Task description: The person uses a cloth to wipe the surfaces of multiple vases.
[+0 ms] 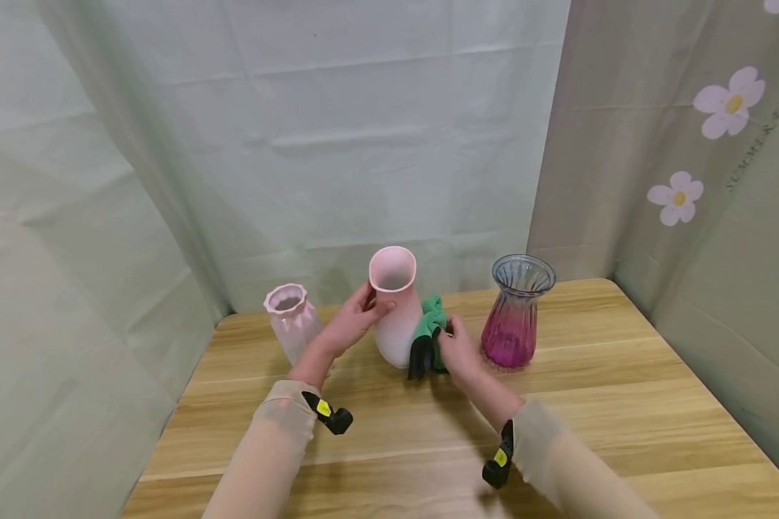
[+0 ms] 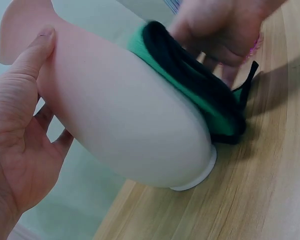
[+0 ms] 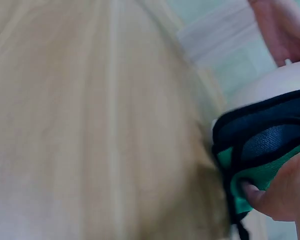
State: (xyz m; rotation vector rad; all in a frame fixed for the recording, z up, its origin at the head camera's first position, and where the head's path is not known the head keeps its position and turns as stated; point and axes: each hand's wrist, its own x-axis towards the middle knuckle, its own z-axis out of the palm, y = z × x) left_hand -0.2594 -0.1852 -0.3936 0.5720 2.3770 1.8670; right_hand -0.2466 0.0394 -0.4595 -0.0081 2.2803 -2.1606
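Observation:
A vase [image 1: 394, 333], pink at the neck and fading to white below, stands near the back of the wooden table. My left hand [image 1: 349, 324] holds it by the neck, thumb in front and fingers behind. Against the vase's right side lies a green cloth with black edging [image 2: 190, 82], folded over and dark on one face. My right hand [image 1: 459, 352] grips this cloth from the right; in the right wrist view the thumb [image 3: 260, 197] presses into its green side.
Left of my left forearm stands a pale pink vase with a scalloped rim [image 1: 291, 324]. A ribbed glass vase [image 1: 511, 324], grey above and magenta below, stands right of my right hand. Behind the wooden table [image 1: 389, 447] hangs a pale curtain [image 1: 363, 144].

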